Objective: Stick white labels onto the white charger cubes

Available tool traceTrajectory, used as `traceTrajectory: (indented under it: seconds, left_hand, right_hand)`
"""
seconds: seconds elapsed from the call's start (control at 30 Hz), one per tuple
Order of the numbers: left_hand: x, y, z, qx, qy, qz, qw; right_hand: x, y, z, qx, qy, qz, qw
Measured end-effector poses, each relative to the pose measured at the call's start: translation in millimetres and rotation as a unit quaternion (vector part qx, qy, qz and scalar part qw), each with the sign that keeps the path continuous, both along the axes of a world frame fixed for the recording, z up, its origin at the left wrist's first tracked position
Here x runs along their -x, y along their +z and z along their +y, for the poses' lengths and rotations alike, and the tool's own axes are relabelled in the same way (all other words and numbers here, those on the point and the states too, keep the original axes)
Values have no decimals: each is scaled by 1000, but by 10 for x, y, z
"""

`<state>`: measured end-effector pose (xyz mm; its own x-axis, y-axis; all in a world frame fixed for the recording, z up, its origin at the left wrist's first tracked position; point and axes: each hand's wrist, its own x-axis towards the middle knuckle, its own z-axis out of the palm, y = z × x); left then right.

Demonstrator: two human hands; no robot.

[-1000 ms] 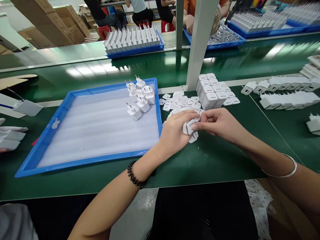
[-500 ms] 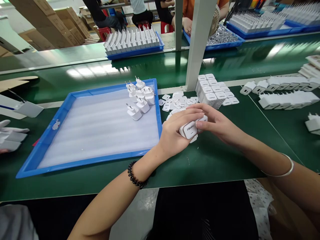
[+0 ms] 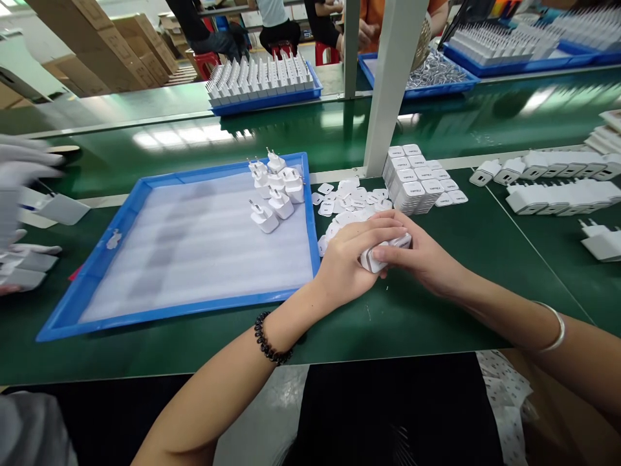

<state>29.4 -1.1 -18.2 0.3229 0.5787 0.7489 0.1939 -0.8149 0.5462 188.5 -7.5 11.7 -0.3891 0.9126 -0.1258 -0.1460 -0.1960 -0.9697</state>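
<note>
In front of me, over the green table (image 3: 339, 336), both my hands are closed around white wall chargers. My left hand (image 3: 342, 262) wraps a charger (image 3: 371, 261) from the left, its fingers lying across the top. My right hand (image 3: 427, 252) holds another white charger (image 3: 402, 241) beside it, with the thumb pressed over the first one's front face. The prongs are hidden by my fingers. Loose white face plates (image 3: 352, 197) lie just beyond my hands, next to neat stacks of printed plates (image 3: 412, 188).
Left of my hands lies a blue tray (image 3: 194, 315) with several upright chargers (image 3: 264, 217). Chargers in rows (image 3: 563, 196) stand at right. A metal post (image 3: 388, 90) rises behind the plates. A co-worker's gloved hand (image 3: 24, 162) is at far left, blurred.
My hands have shifted slightly and tipped the chargers, so the printed front face is now mostly covered by my right thumb. A co-worker's gloved hand has come in at left.
</note>
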Motion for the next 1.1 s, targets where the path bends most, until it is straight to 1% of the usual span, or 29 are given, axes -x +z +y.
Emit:
traceTrajectory:
  seconds: [0.13,0.3,0.47,0.57,0.63,0.73,0.97,1.1]
  left_hand:
    - [-1,-12,10,15,-2,4,1000]
    - [11,11,32,76,-40,-20,996]
    - [5,36,31,122,-56,-43,990]
    - [11,73,28,143,-62,-63,986]
    - [28,109,32,177,-61,-79,979]
    - [61,157,40,224,-68,-98,967]
    - [61,177,26,230,-59,-94,967]
    - [57,163,23,215,-67,-91,970]
  right_hand:
    - [23,3,-6,-1,-8,-7,1000]
    - [37,-14,13,-17,-5,-24,1000]
    - [7,-69,21,-69,-18,-53,996]
    - [-12,-81,28,-101,-20,-68,992]
    - [-18,-74,35,-114,-19,-74,991]
    - [-26,-58,46,-102,-10,-57,993]
    - [-52,-49,41,-75,23,-19,997]
    - [-39,-58,16,-82,10,13,997]
